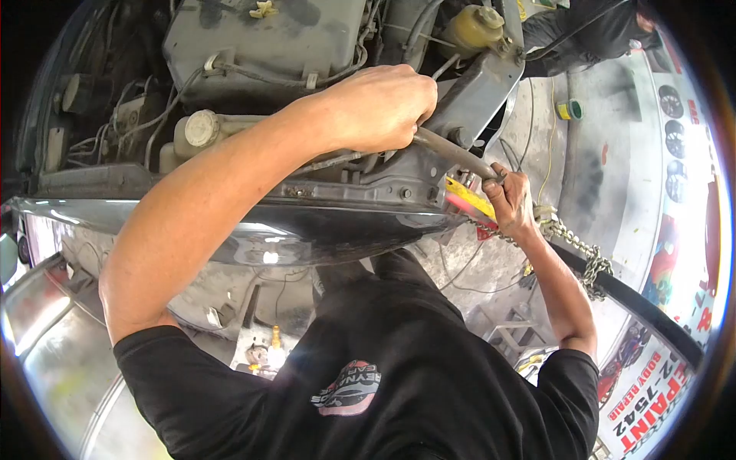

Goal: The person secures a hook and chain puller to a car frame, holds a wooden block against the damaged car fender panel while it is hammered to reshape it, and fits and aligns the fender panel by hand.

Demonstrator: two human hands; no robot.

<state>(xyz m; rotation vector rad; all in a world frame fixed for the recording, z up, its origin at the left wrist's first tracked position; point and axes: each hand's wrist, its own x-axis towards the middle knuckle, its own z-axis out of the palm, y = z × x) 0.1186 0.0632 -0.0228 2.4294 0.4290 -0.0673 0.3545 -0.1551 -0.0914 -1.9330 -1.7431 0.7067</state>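
Observation:
Both of my hands grip a brownish-grey bar [454,156] over the front corner of a car's open engine bay. My left hand [391,107] is a closed fist around the bar's upper end. Lower and to the right, my right hand [512,201] wraps round the other end, thumb along it. Beneath the bar lies the grey metal front panel [368,188] of the car. A yellow and red piece [469,201] sits just left of my right hand. What the bar's ends look like is hidden by my fists.
The dark bumper [307,230] runs in front of my body. A chain [575,241] hangs over a dark beam [644,303] at the right. A yellowed fluid reservoir [475,31] stands in the bay. Another person in dark clothes [586,31] is at the upper right, near a green can [570,110].

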